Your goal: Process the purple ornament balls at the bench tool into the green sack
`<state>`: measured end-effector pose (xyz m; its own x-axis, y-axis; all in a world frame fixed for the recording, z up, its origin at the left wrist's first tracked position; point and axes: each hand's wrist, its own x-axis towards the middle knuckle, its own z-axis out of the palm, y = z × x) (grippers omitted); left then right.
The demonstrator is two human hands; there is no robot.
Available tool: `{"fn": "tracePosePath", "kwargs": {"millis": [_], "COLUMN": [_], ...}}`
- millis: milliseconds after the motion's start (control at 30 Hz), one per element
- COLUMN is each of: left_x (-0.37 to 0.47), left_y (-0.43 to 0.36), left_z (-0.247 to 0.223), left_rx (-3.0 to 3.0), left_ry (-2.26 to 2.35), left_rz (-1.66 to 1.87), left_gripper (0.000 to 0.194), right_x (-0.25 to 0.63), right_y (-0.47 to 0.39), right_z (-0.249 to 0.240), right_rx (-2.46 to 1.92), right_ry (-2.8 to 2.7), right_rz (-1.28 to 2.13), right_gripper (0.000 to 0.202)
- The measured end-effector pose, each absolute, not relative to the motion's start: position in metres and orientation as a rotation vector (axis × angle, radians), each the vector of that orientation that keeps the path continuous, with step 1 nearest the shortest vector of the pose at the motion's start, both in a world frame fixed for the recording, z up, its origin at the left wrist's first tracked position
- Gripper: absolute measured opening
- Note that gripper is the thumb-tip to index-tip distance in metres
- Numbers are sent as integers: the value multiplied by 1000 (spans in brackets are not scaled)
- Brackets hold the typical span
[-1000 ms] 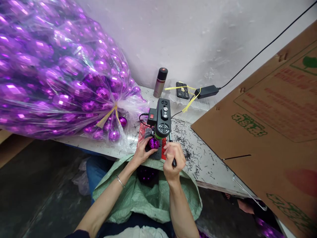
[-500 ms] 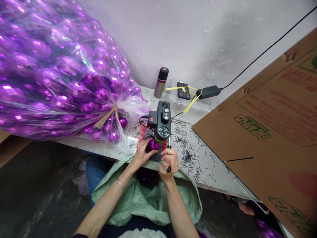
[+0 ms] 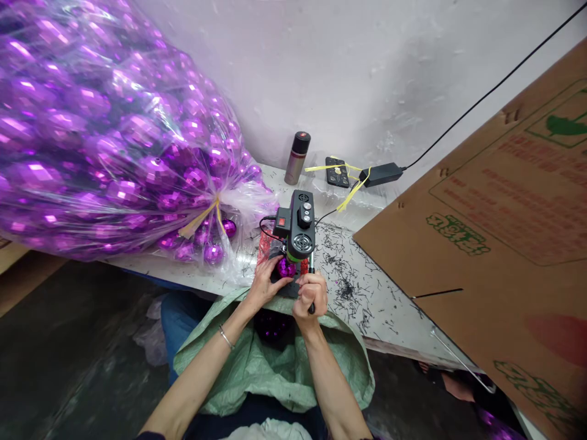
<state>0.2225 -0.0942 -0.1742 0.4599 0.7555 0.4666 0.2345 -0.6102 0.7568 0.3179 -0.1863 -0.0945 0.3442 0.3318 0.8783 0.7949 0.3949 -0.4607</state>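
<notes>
A small black bench drill press [image 3: 302,223] stands at the table's front edge. Under its head sits a shiny purple faceted ball [image 3: 286,267], like a disco-ball ornament. My left hand [image 3: 265,284] is closed on this ball, thumb on the near side and fingers on the far side. The drill bit is hidden by the head. My right hand [image 3: 310,296] is wrapped round the press's black-tipped lever [image 3: 312,307], just right of the ball. Below both hands gapes a green woven sack [image 3: 275,373] across my lap, with dark purple balls [image 3: 270,327] inside.
A huge clear bag of purple balls [image 3: 114,140] fills the left of the table. Black shavings [image 3: 346,281] litter the tabletop on the right, beside a big cardboard box [image 3: 486,244]. Behind the press are a bottle [image 3: 298,157], a phone-like black object [image 3: 337,172] and a power adapter [image 3: 381,175].
The view has shifted slightly. Both hands keep their holds on the ball and the lever, with no clear movement of either relative to the press.
</notes>
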Motion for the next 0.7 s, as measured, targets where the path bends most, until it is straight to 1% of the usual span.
{"fn": "tracePosePath", "kwargs": {"millis": [200,300,433,567,600,700], "left_x": [222,223,221,201,193,174], "left_y": [-94,-91,-94,-127,-138,-154], "left_z": [-172,-169,-165,-170,-171,-171], "left_rx": [2087,2074,2063,2140,2185,2321], "left_ry": [828,818,815,825,811,753], "left_rz": [1083,1066,1042,1105,1121,1114], "left_gripper": [55,56,57,59,62,85], "right_x": [318,318,317,316,316,316], "right_y": [-182,-186,-192,-195,-195,-196], "right_z": [-102,-96,-60,-17,-12,-14], "right_rx": [-1141,-1141,-1210,-1284,-1285,-1280], "right_ry": [-1256,-1296,-1242,-1184,-1190,-1223], "right_rz": [-446,-451,-342,-157,-148,-196], "right_gripper": [27,28,29,31,32,32]}}
